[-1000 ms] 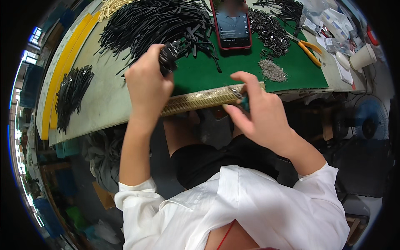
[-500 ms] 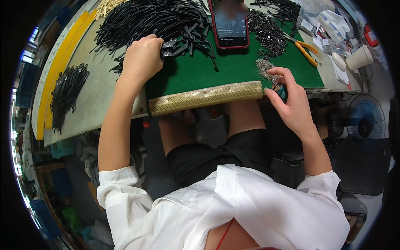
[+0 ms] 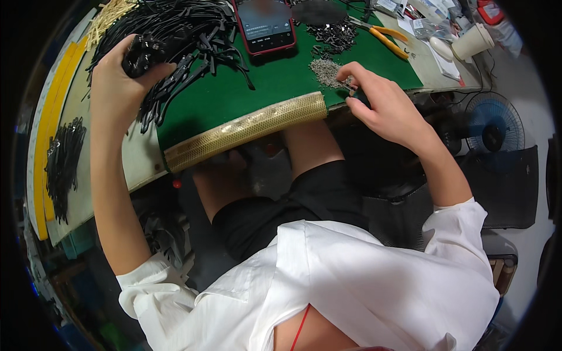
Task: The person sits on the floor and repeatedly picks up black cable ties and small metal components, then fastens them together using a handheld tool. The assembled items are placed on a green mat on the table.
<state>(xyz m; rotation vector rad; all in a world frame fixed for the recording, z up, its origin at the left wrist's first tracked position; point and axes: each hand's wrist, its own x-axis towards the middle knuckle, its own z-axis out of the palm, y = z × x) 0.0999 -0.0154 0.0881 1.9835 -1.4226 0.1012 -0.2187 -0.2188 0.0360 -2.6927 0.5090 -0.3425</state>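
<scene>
At the upper left, my left hand (image 3: 117,76) curls round a bundle of glossy black strips (image 3: 143,55), held beside the big heap of black strips (image 3: 181,26). My right hand (image 3: 383,108) is closed on a small tool (image 3: 361,97) with a dark handle and a thin metal tip; the fingers hide much of it, and its exact kind cannot be made out. Its tip is by a pile of tiny grey pieces (image 3: 328,73) on the green mat (image 3: 275,82). A gold mesh-patterned roll (image 3: 246,127) lies along the near table edge, between my hands.
A phone (image 3: 264,26) in a red case lies at the back. Small black pieces (image 3: 333,38) and orange-handled pliers (image 3: 386,40) are right of it. A paper cup (image 3: 473,42) stands far right. Another black strip bunch (image 3: 65,167) lies left, beside yellow strips (image 3: 50,123).
My left hand has moved left, bringing the bundle of black strips with it, and its wrist has turned. My right hand still grips the small tool near the grey pile. The whole view has shifted.
</scene>
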